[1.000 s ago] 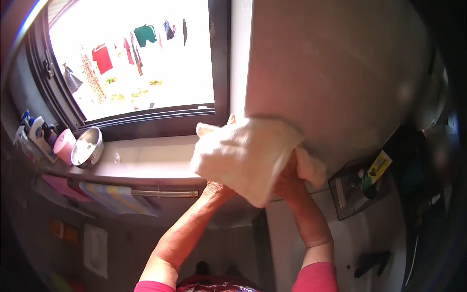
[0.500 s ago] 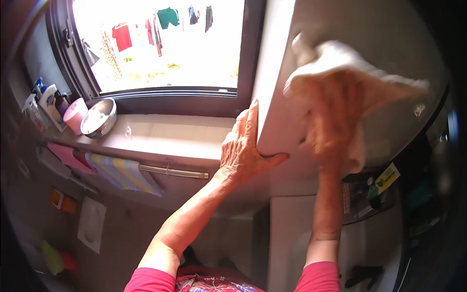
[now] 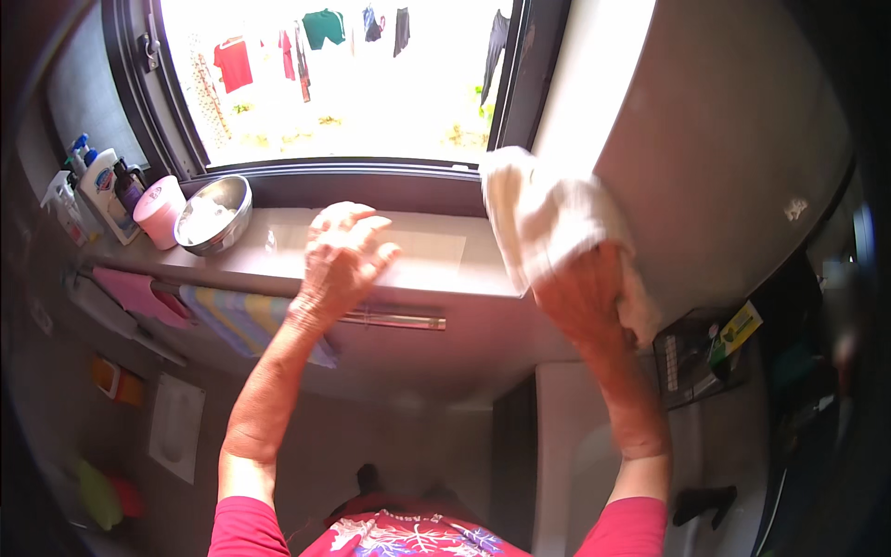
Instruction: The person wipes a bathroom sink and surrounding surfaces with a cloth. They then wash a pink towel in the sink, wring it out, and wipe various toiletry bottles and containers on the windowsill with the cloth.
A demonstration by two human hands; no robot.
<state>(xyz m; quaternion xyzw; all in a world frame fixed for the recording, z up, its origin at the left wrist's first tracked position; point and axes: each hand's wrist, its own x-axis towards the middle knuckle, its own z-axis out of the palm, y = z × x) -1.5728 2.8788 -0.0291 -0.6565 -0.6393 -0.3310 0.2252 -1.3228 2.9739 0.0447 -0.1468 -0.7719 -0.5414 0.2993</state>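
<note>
A person stands in front of me in a pinkish-red top (image 3: pixel 413 538) with a pale branching print, both bare forearms stretched forward. The right hand (image 3: pixel 583 286) has hold of a thick, off-white fabric cloth (image 3: pixel 552 212); the cloth covers its fingers, so I cannot tell how far they curl. It drapes past them up to the window's lower right corner, with a loose end hanging beside the wrist. The left hand (image 3: pixel 342 258) holds nothing, its fingers loosely bent and spread above the sill; I cannot tell whether they touch it.

Below the left fingers runs a shiny metal towel rail (image 3: pixel 404 320), with a blue-and-yellow striped towel (image 3: pixel 237 317) hanging to their lower left. Right of the right hand and lower down, a dark wire basket (image 3: pixel 685 395) holds a yellow-and-green packet (image 3: pixel 738 330).

The smooth, pale sill (image 3: pixel 427 243) stretches between the two hands. Left of the left fingers, a round, silvery metal bowl (image 3: pixel 236 229) stands beside a pink rounded tub (image 3: pixel 160 215), then a white plastic bottle (image 3: pixel 107 197). Beyond the fingertips is a dark-framed window (image 3: pixel 334 174); farthest off, outside, hang a red shirt (image 3: pixel 234 67) and a green garment (image 3: pixel 323 29).
</note>
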